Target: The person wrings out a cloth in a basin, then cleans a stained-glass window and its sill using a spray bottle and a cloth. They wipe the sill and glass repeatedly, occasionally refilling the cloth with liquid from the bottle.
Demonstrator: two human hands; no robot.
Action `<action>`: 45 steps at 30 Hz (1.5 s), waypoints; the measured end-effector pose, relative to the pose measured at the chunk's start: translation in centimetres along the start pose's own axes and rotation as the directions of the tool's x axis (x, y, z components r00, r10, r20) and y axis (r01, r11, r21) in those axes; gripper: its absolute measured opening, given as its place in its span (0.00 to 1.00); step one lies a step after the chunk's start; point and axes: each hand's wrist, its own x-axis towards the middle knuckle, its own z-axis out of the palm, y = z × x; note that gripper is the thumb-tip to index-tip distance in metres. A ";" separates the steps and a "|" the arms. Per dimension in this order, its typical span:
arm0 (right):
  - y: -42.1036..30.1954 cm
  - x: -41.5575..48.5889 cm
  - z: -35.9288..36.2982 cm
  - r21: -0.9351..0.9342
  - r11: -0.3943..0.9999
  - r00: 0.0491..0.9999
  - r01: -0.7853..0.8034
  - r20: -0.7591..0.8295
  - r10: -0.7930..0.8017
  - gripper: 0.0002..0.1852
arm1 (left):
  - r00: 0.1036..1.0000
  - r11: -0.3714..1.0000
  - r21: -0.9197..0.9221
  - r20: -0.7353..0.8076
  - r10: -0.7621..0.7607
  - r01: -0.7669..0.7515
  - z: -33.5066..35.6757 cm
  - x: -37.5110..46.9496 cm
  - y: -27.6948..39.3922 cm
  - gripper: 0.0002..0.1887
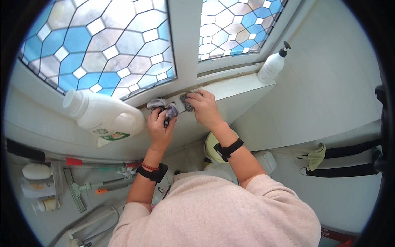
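My left hand (160, 128) grips a crumpled grey-and-purple cloth (170, 110) at the window sill (234, 85). Close by on its right, my right hand (205, 108) presses a steel wool scourer (187, 103) against the sill's surface. Dark grime runs along the joint between the sill and the white window frame (185, 46). To the left of the cloth stands a large white jug with a handle (108, 115), bearing a green label. A white pump bottle (272, 66) with a black pump occupies the sill's right end.
Below the sill is a pale yellow-green bucket (213, 145). Along the left wall are a squeegee (74, 188), several poles and a shower hose (115, 213). A green cloth (317, 156) hangs at right by black straps (342, 171). Patterned window panes (111, 52) rise behind the sill.
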 end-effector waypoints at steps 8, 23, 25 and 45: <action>13.4 -1.0 -9.0 -0.436 0.866 0.964 -0.246 -0.015 0.266 0.15 | 0.998 0.986 0.160 0.039 0.048 -0.054 1.1 0.1 0.0 0.17; 14.6 -3.3 -10.3 -0.611 0.691 0.921 -0.386 -0.208 0.331 0.13 | 0.985 0.954 0.289 0.171 0.025 -0.074 4.9 1.4 4.0 0.17; 13.0 -2.7 -9.1 -0.612 0.695 0.908 -0.378 -0.099 0.406 0.15 | 0.978 0.941 0.318 0.203 0.049 -0.113 6.5 2.0 5.5 0.18; 11.9 -6.7 -17.6 0.522 0.681 0.697 -0.513 -0.210 0.686 0.15 | 0.796 0.858 0.000 0.372 0.477 -0.514 29.4 9.8 17.3 0.28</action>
